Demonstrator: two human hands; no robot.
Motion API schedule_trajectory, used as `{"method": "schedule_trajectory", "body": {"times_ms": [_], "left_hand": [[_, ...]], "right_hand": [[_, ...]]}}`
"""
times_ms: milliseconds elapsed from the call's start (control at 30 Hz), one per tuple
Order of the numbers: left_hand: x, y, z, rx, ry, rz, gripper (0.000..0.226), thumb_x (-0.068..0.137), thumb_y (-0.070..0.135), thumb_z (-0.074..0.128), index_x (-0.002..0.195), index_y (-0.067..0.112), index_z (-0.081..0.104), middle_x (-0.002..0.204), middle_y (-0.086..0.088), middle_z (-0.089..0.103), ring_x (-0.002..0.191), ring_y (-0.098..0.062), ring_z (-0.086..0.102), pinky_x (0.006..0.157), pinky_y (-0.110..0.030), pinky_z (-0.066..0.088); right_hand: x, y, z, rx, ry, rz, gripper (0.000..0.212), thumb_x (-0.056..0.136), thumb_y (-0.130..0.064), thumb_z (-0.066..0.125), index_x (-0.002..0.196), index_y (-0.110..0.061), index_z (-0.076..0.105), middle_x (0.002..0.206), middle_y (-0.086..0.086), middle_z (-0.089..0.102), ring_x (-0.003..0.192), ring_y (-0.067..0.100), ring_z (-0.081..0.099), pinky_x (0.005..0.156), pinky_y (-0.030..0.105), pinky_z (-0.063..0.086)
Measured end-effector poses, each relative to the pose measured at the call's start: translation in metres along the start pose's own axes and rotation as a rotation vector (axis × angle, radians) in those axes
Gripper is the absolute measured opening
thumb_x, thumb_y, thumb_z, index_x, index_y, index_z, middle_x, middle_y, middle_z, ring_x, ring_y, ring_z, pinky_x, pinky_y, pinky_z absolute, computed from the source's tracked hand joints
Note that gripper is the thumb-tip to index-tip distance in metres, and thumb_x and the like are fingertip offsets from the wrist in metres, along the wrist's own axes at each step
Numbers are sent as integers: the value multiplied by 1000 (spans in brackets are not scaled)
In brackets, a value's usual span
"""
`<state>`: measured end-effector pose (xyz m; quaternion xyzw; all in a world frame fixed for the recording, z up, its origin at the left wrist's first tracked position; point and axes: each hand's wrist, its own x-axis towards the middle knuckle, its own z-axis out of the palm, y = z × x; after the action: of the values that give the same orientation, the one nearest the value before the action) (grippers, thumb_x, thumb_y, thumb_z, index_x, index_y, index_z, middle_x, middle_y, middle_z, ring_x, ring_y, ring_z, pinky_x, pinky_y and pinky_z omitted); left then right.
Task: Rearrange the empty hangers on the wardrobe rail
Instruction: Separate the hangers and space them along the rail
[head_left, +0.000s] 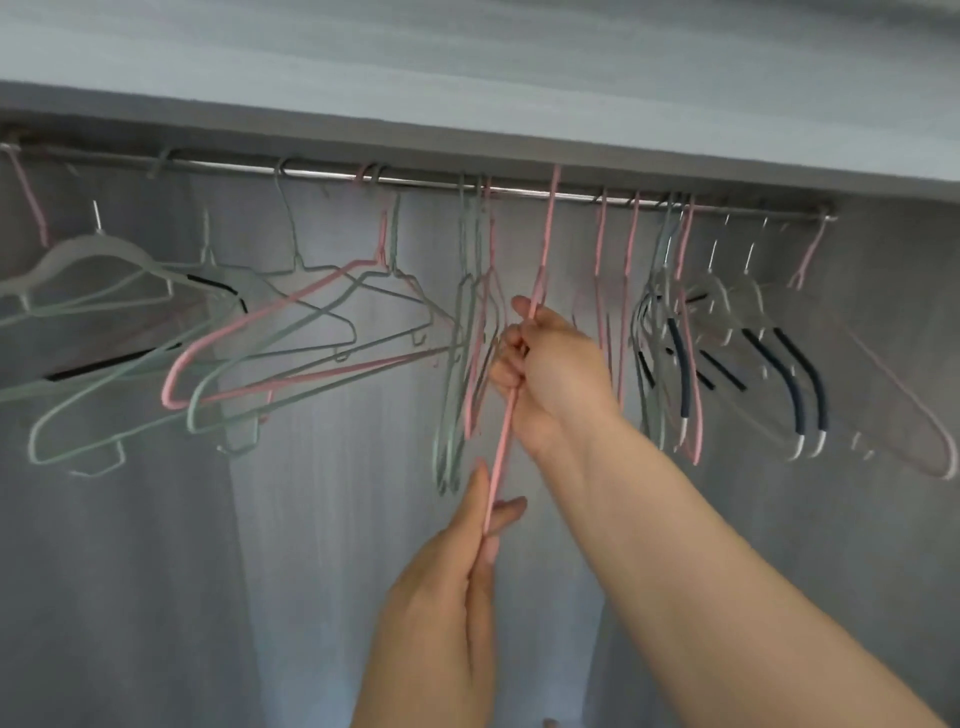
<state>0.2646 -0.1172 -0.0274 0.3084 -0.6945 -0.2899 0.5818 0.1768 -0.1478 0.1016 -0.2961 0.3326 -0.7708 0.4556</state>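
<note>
pink hanger gripped high by raised right hand, pinched low by left hand.

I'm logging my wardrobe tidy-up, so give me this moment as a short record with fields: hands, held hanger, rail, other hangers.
left hand: pinches lower end of pink hanger
right hand: grips that hanger near its neck
hook: up at the rail, seating unclear
leftward: green hangers, splayed
rightward: white hangers with dark sleeves

Left hand and right hand hold one pink hanger.
</note>
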Motion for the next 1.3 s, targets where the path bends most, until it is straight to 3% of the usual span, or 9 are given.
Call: {"method": "schedule_trajectory", "body": {"times_ms": [167, 300, 433, 600, 833, 933, 1033, 1200, 1300], "left_hand": [[4, 27, 21, 60, -38, 96, 59, 86, 25, 32, 137, 44, 8, 117, 38, 43, 104, 32, 35, 83, 11, 21], [24, 34, 46, 120, -126, 73, 73, 89, 18, 21, 120, 56, -33, 139, 34, 10, 128, 14, 17, 100, -1, 13], [34, 36, 56, 22, -182, 38, 67, 79, 26, 14, 113, 72, -21, 112, 62, -1, 114, 28, 16, 102, -7, 17], [32, 23, 58, 100, -132, 119, 81, 89, -2, 29, 126, 63, -5, 137, 19, 39, 125, 4, 35, 104, -11, 22], [21, 10, 57, 121, -166, 52, 75, 90, -5, 29, 129, 53, 2, 126, 25, 35, 120, 4, 37, 105, -17, 29], [17, 9, 56, 162, -195, 42, 70, 91, -3, 26, 138, 43, 3, 135, 19, 38, 122, 0, 39, 105, -18, 29], [16, 6, 56, 192, -187, 53, 69, 90, -3, 25, 140, 40, 7, 138, 11, 43, 123, -4, 42, 106, -22, 32], [14, 5, 62, 256, -114, 121, 57, 90, -2, 36, 140, 24, 27, 138, 2, 44, 127, -6, 39, 108, -23, 31], [7, 2, 63, 321, -24, 224, 45, 88, 12, 42, 132, 17, 36, 134, -2, 44, 123, -8, 34, 106, -5, 12]], "right_hand": [[39, -17, 5, -207, 66, -7, 35, 94, 3, 24, 71, -14, 43, 60, 2, 31, 18, 1, 25, 27, 8, 19], [62, -37, 5, -353, 102, -26, 37, 91, 7, 24, 62, -13, 34, 59, 2, 27, 19, 1, 25, 27, 8, 18], [72, -45, 3, -267, 193, 78, 39, 87, 11, 11, 62, -9, 35, 58, 3, 30, 35, 9, 22, 34, 4, 10], [77, -39, -4, -351, 190, 119, 37, 89, 11, 17, 64, -8, 37, 59, 5, 33, 33, 9, 22, 34, 9, 11], [71, -30, -15, -447, 176, 157, 27, 97, -2, 30, 74, -7, 44, 65, 6, 46, 49, 12, 35, 31, 10, 38], [66, -31, -17, -551, 130, 133, 17, 97, -2, 35, 89, 1, 49, 72, 10, 48, 57, 15, 44, 63, 26, 56], [64, -33, -18, -790, 132, -5, 30, 94, -5, 42, 122, 5, 48, 103, 22, 59, 82, 24, 56, 94, 38, 48], [40, -39, -5, -1029, 29, -452, 43, 97, -23, 39, 139, -12, 35, 139, 4, 42, 120, 17, 46, 92, 22, 36], [26, -33, 7, -1247, -176, -363, 40, 97, -22, 40, 134, -6, 36, 118, 4, 53, 92, 14, 50, 68, 20, 39]]}}
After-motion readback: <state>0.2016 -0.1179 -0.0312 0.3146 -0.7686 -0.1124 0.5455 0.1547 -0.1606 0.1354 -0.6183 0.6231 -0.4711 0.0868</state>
